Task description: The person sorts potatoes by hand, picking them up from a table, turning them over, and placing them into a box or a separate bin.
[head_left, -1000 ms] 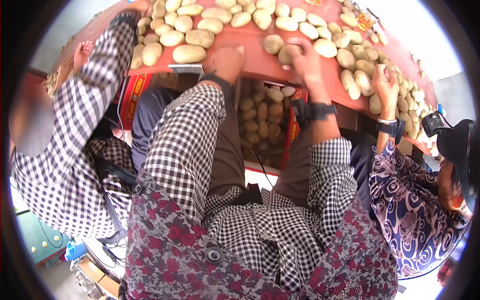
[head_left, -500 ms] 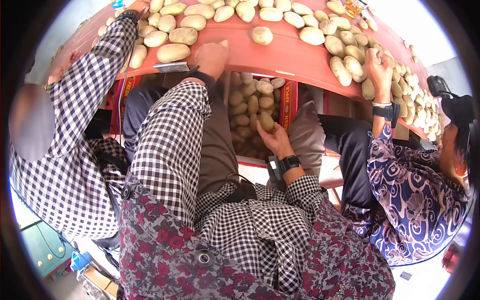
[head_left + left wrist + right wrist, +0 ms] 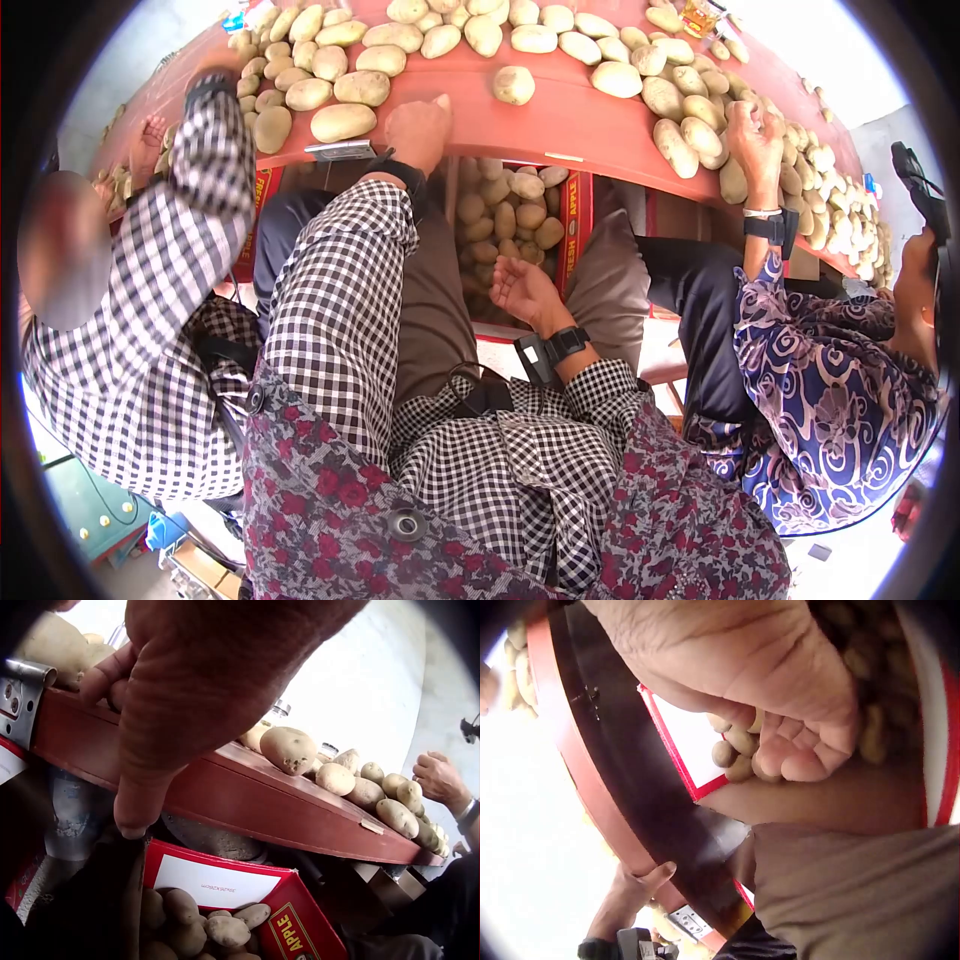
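Note:
My left hand (image 3: 418,135) rests on the front edge of the red table (image 3: 480,115); its thumb hangs over the edge in the left wrist view. A large potato (image 3: 343,122) lies just left of it. Palm up and holding nothing, my right hand (image 3: 527,290) is over the near end of a red cardboard box (image 3: 574,215), fingers loosely bent. Many potatoes (image 3: 227,930) fill that box below the table edge. One single potato (image 3: 514,85) sits apart on the table, right of my left hand.
Potatoes (image 3: 535,39) spread along the back and right of the table. A person's hand (image 3: 757,140) is among them at right. To my left, another person in a checked sleeve (image 3: 213,165) reaches over the table. A metal hinge (image 3: 340,151) is fixed at the table edge.
My right hand moved from the table down to the box with a potato and let it go; it is now empty. My left hand stays at the table edge. The left person's arm shifted.

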Motion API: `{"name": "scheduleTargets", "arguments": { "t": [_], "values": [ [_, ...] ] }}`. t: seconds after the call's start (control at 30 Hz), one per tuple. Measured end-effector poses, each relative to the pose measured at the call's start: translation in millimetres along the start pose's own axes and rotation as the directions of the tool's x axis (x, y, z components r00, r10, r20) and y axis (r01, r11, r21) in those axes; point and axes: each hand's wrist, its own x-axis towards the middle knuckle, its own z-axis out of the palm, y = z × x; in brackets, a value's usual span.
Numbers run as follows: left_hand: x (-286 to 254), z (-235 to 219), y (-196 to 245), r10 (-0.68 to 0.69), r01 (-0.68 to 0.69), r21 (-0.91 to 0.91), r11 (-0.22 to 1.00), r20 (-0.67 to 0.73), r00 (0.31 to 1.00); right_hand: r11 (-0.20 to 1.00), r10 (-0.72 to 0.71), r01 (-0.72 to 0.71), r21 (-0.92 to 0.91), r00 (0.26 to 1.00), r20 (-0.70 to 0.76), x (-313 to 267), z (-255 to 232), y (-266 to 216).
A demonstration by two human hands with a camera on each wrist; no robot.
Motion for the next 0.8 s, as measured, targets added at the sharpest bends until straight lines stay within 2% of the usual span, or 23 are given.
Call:
{"name": "scheduleTargets", "arguments": {
  "t": [0.13, 0.23, 0.27, 0.33, 0.4, 0.43, 0.5, 0.53, 0.6, 0.7, 0.77, 0.8],
  "values": [
    [3, 7, 0, -0.018, 0.017, 0.022, 1.0, 0.011, 1.0, 0.976, -0.127, 0.131, -0.176, 0.991, 0.034, -14, 25, -10],
    [3, 10, 1, -0.016, 0.016, 0.019, 1.0, 0.014, 1.0, 0.863, -0.339, 0.231, -0.448, 0.924, -0.176, 1, 21, -11],
    [3, 8, 1, -0.017, 0.017, 0.016, 1.0, 0.017, 1.0, 0.729, -0.45, 0.249, -0.638, 0.876, -0.172, 15, 9, -14],
    [3, 6, 4, -0.024, 0.023, 0.02, 1.0, 0.031, 0.999, 0.357, -0.634, 0.197, -0.913, 0.769, -0.082, 57, -32, -19],
    [1, 3, 4, -0.019, 0.018, 0.027, 0.999, 0.034, 0.999, 0.078, -0.809, -0.044, -0.996, 0.581, -0.089, 72, -43, -26],
    [3, 9, 2, 0.005, -0.004, 0.041, 0.999, -0.015, 1.0, -0.045, -0.877, -0.187, -0.981, 0.478, -0.051, 81, -49, -32],
    [9, 28, -5, 0.056, -0.048, 0.076, 0.996, -0.115, 0.992, 0.137, -0.875, -0.069, -0.988, 0.46, -0.153, 136, -102, -49],
    [9, 23, -4, 0.026, -0.024, 0.034, 0.999, -0.065, 0.998, 0.228, -0.866, -0.011, -0.974, 0.455, -0.208, 152, -121, -55],
    [6, 9, 2, -0.033, 0.035, -0.047, 0.998, 0.04, 0.999, 0.265, -0.799, 0.01, -0.964, 0.562, -0.214, 136, -116, -64],
    [1, 1, 4, -0.013, 0.014, -0.036, 0.999, 0.027, 1.0, 0.328, -0.672, 0.034, -0.944, 0.711, -0.208, 100, -89, -74],
    [3, -1, 5, -0.028, 0.029, -0.032, 0.999, 0.036, 0.999, 0.176, -0.733, -0.025, -0.984, 0.664, -0.148, 99, -81, -70],
    [2, -1, 6, -0.033, 0.034, -0.032, 0.999, 0.043, 0.999, 0.01, -0.819, -0.11, -0.994, 0.569, -0.071, 105, -82, -62]
  ]
}}
